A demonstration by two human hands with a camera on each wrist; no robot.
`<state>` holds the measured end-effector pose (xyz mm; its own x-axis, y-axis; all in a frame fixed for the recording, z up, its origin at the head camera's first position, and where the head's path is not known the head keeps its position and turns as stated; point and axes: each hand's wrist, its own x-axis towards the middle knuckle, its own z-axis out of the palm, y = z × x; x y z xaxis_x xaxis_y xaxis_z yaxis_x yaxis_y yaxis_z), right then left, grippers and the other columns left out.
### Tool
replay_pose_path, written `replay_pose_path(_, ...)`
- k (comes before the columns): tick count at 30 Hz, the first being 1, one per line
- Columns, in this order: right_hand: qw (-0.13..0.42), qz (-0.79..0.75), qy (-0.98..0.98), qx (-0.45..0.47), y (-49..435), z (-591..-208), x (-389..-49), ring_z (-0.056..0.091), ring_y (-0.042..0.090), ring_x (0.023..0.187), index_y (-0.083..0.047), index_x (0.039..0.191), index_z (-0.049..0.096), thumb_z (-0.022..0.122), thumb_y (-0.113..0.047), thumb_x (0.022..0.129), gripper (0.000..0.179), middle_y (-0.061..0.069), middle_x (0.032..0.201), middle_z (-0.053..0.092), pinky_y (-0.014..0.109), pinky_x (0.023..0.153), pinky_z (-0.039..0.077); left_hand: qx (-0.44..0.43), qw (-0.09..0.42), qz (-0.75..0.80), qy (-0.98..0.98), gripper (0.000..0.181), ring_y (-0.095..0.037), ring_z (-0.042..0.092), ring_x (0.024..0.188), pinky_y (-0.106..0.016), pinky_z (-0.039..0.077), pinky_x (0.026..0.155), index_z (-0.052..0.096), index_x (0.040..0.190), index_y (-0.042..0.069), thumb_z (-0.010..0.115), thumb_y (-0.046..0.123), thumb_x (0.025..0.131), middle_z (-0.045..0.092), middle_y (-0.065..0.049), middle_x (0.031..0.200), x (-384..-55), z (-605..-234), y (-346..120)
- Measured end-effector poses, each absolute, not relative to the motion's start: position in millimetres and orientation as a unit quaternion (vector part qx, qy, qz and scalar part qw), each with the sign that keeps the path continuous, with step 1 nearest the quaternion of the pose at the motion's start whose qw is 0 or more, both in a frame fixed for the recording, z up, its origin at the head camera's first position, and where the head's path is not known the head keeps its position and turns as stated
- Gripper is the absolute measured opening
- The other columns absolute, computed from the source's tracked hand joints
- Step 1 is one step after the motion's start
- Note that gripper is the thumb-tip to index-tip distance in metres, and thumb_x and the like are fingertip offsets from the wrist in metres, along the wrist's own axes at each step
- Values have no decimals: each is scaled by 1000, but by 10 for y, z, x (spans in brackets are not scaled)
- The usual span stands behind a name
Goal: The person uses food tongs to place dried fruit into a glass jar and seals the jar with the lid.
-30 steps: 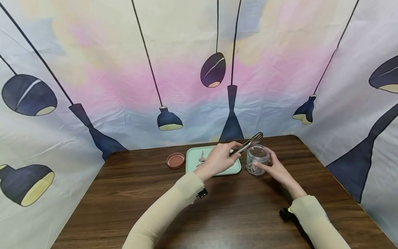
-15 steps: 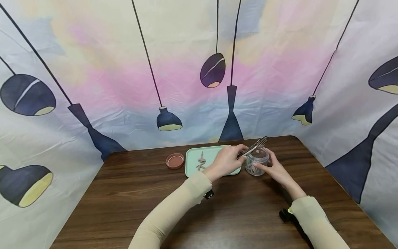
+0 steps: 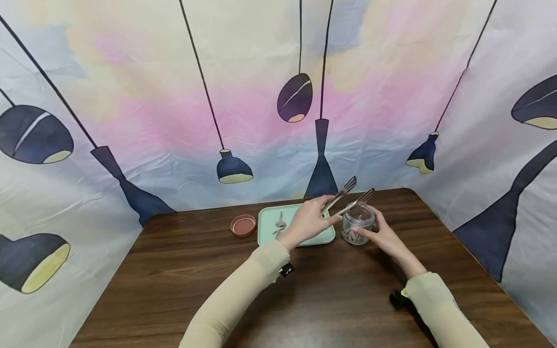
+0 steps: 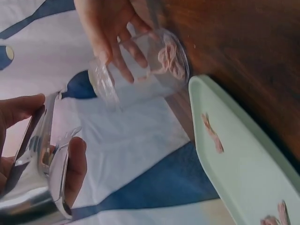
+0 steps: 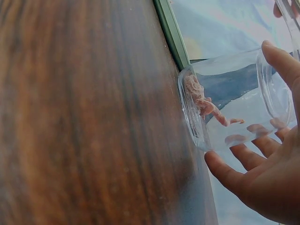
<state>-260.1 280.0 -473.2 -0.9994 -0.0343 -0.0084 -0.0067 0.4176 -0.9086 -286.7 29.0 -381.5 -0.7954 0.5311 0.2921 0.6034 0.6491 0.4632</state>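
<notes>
My left hand (image 3: pixel 306 220) grips a pair of metal tongs (image 3: pixel 348 186), thumb on one arm and fingers on the other. The slotted tips are spread apart above and left of the jar mouth, with nothing between them. The clear jar (image 3: pixel 357 223) stands uncovered on the table, my right hand (image 3: pixel 386 237) round its right side with thumb in front. Pinkish, twisted strips (image 5: pixel 199 96) lie at the jar's bottom, one trailing up the wall in the right wrist view. More strips (image 3: pixel 280 223) lie on the mint-green tray (image 3: pixel 266 232), partly hidden behind my left hand.
A reddish-brown round lid (image 3: pixel 243 226) lies left of the tray. All of it stands near the far edge of the dark wooden table (image 3: pixel 330 295). Behind hangs a cloth (image 3: pixel 261 106) printed with lamps, close to the table's back edge.
The tongs, pressed together over the jar mouth before, have sprung apart. My left hand moved right, then back left a little. The right hand has stayed on the jar.
</notes>
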Motion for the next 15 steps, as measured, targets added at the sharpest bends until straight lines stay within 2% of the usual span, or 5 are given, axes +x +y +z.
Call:
replay_pose_path(2,11,-538,843,-14,2799,-4726,-2611,17,48,148,-19,163,2,73,-50,91,106,24,162,20,68,108,27,-298,60,-296,-906,63,-19,66,106,-37,53,85,53,147,16,70,46,94,63,-3,136,-2894,-3798,226)
replay_pose_path(8,10,-532,847,-13,2801,-4725,-2622,17,48,148,-22,164,3,73,-51,90,106,25,161,21,69,108,26,-257,54,-312,-913,66,-21,65,94,-40,52,76,52,148,14,71,46,94,66,-7,127,-3005,-3853,3)
replay_pose_path(15,6,-533,846,-17,2801,-4734,-2607,20,48,147,-22,164,4,73,-49,90,104,26,160,25,68,106,29,-236,36,-296,-925,64,-29,64,112,-47,52,90,53,146,9,72,39,93,63,-12,134,-3092,-4051,-223)
